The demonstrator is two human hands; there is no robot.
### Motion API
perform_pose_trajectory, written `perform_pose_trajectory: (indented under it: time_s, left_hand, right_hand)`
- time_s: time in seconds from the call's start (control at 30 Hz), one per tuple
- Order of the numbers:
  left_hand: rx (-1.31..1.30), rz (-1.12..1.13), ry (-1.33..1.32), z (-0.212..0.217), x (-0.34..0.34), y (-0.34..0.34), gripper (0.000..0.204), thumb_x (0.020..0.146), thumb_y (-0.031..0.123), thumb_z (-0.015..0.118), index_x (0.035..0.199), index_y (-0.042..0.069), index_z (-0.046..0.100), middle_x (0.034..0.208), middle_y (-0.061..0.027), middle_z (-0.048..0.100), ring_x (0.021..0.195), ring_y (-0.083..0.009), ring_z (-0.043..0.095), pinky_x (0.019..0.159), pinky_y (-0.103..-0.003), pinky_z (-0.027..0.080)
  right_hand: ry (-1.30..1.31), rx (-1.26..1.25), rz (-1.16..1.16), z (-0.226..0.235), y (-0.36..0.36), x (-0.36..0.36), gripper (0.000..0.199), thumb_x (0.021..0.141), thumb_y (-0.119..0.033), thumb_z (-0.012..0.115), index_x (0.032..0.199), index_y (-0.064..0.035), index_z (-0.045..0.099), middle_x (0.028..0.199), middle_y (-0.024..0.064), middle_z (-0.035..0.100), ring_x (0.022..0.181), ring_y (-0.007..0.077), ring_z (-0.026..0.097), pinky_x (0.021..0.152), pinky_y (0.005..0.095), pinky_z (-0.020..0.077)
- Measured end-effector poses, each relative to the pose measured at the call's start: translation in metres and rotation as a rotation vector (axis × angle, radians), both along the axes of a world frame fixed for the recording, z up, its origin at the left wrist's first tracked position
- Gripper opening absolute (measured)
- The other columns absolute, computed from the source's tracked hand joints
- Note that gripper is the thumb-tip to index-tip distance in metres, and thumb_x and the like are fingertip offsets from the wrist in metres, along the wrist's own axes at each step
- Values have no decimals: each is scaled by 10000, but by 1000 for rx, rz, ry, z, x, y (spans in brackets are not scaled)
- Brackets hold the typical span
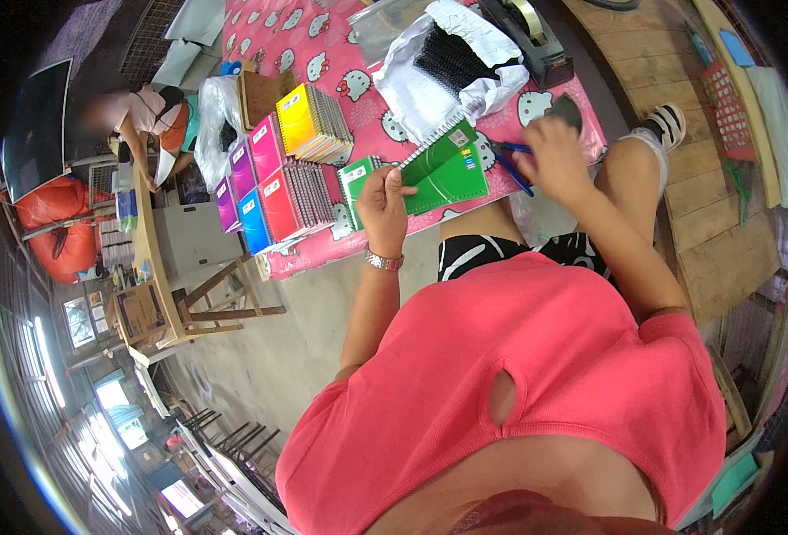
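In my left hand (382,209), thumb and fingers are closed on a green spiral notebook (452,183) near its bound edge. Its cover is tilted up, and the wire binding slants away to the far right. Blue-handled pliers (511,166) lie against the notebook's right side with their handles spread apart. My right hand (554,159) is at the end of one handle, its fingers slightly blurred, and I cannot tell whether they grip it. More green notebooks (356,178) are just left of my left hand.
Stacks of yellow (309,125), red (294,205) and blue notebooks (252,219) stand at the left on the pink patterned table cover (300,257). Black binding coils (456,58) lie in white wrapping beyond. A tape dispenser (537,53) sits far right. Another person (158,120) works at the left.
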State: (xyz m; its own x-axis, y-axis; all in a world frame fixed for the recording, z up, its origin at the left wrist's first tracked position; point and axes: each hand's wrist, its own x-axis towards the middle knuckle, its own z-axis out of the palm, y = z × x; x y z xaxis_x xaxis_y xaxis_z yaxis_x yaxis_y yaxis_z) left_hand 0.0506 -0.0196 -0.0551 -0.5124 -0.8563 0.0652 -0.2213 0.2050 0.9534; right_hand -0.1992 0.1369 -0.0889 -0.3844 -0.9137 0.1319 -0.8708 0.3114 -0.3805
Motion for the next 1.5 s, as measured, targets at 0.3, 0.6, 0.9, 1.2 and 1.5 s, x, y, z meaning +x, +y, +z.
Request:
perform_pose_trajectory:
  time_s: [0.3,0.6,0.9,1.2,1.5]
  left_hand:
    - [-100,55,23,-7,-5,2,231,927,28,635,1129,-27,537,797,-64,610,641,-68,590,562,-221,536]
    - [-74,162,316,-7,-13,3,200,943,41,615,1109,-45,542,780,-25,593,613,-55,551,550,-241,568]
    - [-53,193,178,6,-8,8,145,935,38,628,1035,-65,605,829,-29,624,659,-52,556,597,-234,591]
    - [-22,180,160,-9,2,6,145,908,-48,605,1045,-56,654,817,-16,637,655,-37,537,557,-203,448]
    - [-298,288,190,-27,5,10,173,858,-51,642,1025,-32,681,880,-61,705,640,-88,589,591,-217,480]
  right_hand:
    - [-172,-44,37,-21,5,17,609,736,-231,752,1276,-35,552,1222,183,551,1146,347,510,981,450,413]
    - [-416,-548,129,53,-2,57,601,723,-151,746,1278,-36,547,1187,190,550,1078,356,559,938,406,455]
    - [-493,-481,216,46,-11,66,612,730,-228,748,1277,-55,536,1200,175,551,1098,345,540,953,452,427]
    - [-264,-459,460,71,-43,85,582,707,-252,748,1230,-48,595,1181,131,562,1103,318,542,965,432,416]
    - [-1511,314,333,74,-47,83,463,840,-244,694,1228,-16,585,1076,64,616,937,160,605,754,317,519]
